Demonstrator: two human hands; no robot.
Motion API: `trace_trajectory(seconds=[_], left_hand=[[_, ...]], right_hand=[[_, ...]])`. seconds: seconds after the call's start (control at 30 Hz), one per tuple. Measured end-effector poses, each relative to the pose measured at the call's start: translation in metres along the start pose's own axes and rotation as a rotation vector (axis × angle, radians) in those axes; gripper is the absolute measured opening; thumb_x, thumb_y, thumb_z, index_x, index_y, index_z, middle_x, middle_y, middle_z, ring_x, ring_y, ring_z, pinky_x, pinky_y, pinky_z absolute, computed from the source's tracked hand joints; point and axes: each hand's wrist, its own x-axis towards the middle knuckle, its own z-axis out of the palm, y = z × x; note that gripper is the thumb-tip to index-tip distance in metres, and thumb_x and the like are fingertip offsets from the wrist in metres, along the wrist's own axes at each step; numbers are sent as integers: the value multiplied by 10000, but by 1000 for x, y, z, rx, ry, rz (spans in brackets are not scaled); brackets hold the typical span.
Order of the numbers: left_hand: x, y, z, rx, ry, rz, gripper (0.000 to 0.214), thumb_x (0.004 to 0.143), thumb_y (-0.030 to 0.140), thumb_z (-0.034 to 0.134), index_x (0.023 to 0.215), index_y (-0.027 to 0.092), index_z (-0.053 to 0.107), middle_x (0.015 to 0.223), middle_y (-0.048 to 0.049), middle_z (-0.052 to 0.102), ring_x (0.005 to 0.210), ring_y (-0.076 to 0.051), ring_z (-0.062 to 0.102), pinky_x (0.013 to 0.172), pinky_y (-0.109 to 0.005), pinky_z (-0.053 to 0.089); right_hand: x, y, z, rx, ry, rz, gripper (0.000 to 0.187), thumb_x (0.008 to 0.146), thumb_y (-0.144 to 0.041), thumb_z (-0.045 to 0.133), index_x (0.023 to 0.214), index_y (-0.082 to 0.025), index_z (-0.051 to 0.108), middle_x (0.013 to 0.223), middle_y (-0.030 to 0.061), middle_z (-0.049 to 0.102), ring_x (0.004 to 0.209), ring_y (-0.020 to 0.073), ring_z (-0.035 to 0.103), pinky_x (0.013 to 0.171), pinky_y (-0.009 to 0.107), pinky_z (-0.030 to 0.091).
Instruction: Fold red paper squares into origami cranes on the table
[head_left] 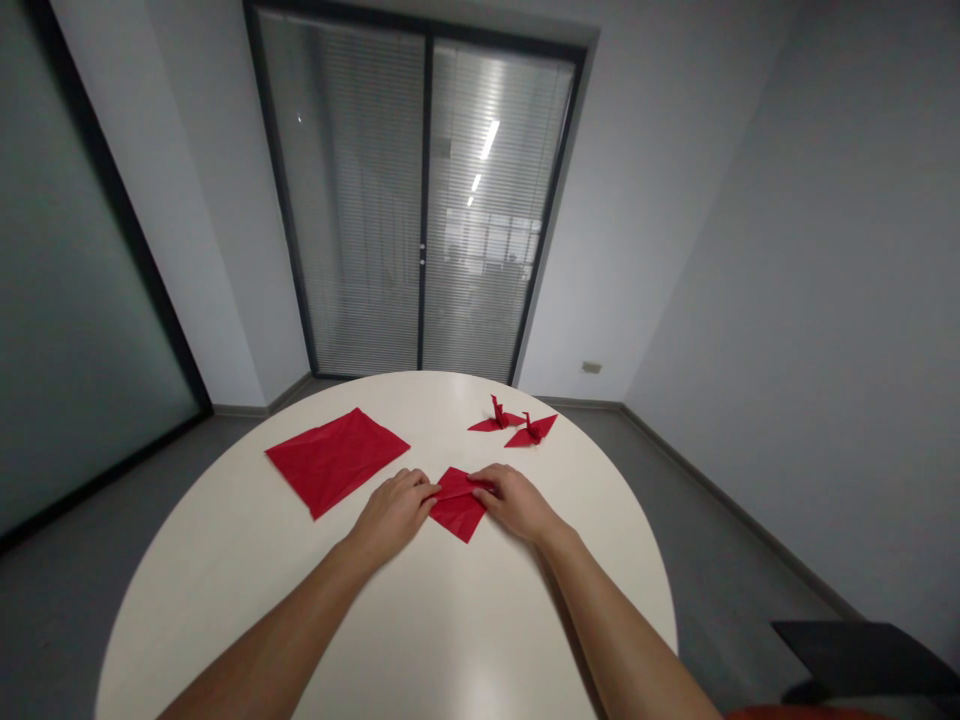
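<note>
A small folded piece of red paper (460, 514) lies on the round table between my hands, with a crease running across its upper part. My left hand (397, 508) pinches its left corner between thumb and fingers. On the opposite side, my right hand (516, 500) grips the right edge, thumb below and fingertips on top. Beyond them at the right stand two folded red paper cranes, one crane (498, 420) slightly behind the other crane (533, 431). A larger red sheet (337, 458) with faint creases lies flat to the left of my left hand.
The white round table (420, 640) has a curved edge on both sides. Behind it is a glass door (360, 200) with blinds. At the lower right, a dark chair part (862, 655) stands beside the table. Grey walls (810, 300) enclose the right side.
</note>
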Motion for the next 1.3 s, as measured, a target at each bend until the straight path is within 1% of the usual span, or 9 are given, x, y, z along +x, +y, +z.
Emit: trace_trajectory(seconds=[0.2,0.43,0.57,0.73,0.83,0.93,1.03,1.17,1.3], left_hand=[[0,1,-1,9,24,-36,271,978,224,495,1135,204,715,1053,-67,699,1000,-229,616,851,-331,462],[1,1,-1,14,53,-56,276,974,197,477,1121,210,710,1052,-55,736,991,-230,643,852,-341,475],[1,0,-1,20,60,-87,292,974,187,463,1129,213,709,1075,-60,744,1004,-236,654,870,-343,478],[1,3,-4,-18,84,-121,311,979,202,444,1146,210,706,1112,-66,742,1026,-236,661,889,-339,481],[0,5,-6,-81,97,-142,303,967,216,454,1127,215,711,1115,-58,743,1034,-228,662,871,-326,483],[1,6,-6,-169,91,-173,276,948,248,483,1076,230,728,1080,-44,750,982,-213,673,813,-302,483],[2,8,-5,-250,98,-193,263,942,293,503,1053,239,736,1051,-38,756,926,-199,682,783,-284,476],[2,10,-4,-291,85,-182,232,922,325,543,1018,254,742,993,-26,766,895,-206,686,772,-281,466],[3,11,-3,-336,94,-175,228,928,320,535,990,249,742,973,-25,764,877,-207,679,775,-282,463]], right_hand=[[0,-1,1,58,39,51,347,911,-299,598,1231,-204,691,1194,100,705,1039,251,652,918,349,486],[-1,-12,-5,98,86,63,287,936,-369,578,1123,-217,734,1093,88,727,920,234,656,821,338,493],[0,-13,-5,107,114,69,258,899,-383,639,1076,-224,737,1031,70,730,839,210,642,761,318,475],[2,-10,-4,127,148,42,174,901,-365,641,913,-208,713,861,37,687,739,181,588,682,296,430],[4,-11,-2,235,224,10,218,917,-382,618,810,-196,659,852,35,650,790,187,583,721,299,433],[7,-10,3,457,240,7,238,945,-403,573,838,-198,630,857,29,652,821,192,595,763,306,452],[9,-9,9,653,226,38,260,941,-443,572,863,-198,608,835,20,653,782,188,601,737,304,466],[12,-10,14,753,232,68,286,908,-477,614,855,-196,605,831,23,664,779,192,614,725,307,479],[12,-14,14,831,214,65,271,874,-458,670,941,-201,620,902,36,694,837,198,645,780,325,501]])
